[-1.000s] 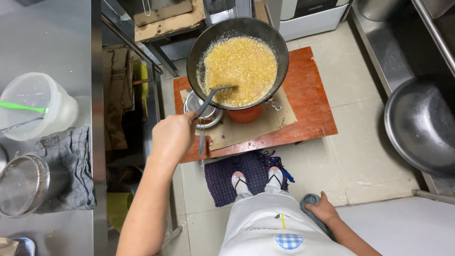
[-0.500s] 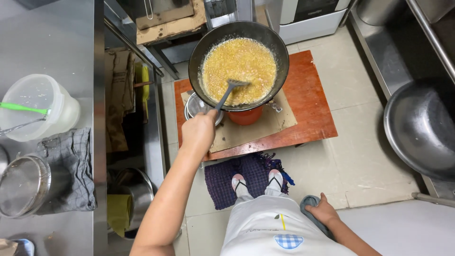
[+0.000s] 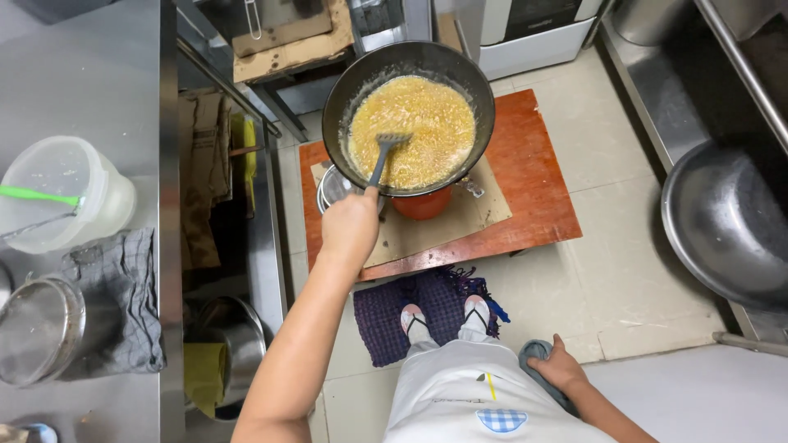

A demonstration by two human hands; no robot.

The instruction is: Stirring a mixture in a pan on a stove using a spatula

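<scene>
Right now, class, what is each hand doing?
Left hand: closed on the spatula in the wok.
Right hand: closed on a grey cloth.

Counts, w/ the red table (image 3: 538, 205) as landmark: 1 black wok (image 3: 408, 115) on it, full of yellow grain mix, w/ 1 slotted spatula (image 3: 384, 156) in it. 1 orange pot (image 3: 423, 203) under the wok, 1 small steel bowl (image 3: 332, 187) at its left. 1 cardboard sheet (image 3: 443, 226) on the tabletop. 1 purple mat (image 3: 410, 316) in front of the table, 2 sandalled feet (image 3: 443, 316) on it. 2 hands: left hand (image 3: 351, 230) on the spatula, right hand (image 3: 562, 369) on 1 grey cloth (image 3: 533, 354). 1 big steel basin (image 3: 726, 221) to the right. Far left: 1 plastic tub (image 3: 61, 193), 1 checked rag (image 3: 123, 295), 1 steel sieve (image 3: 41, 328).
</scene>
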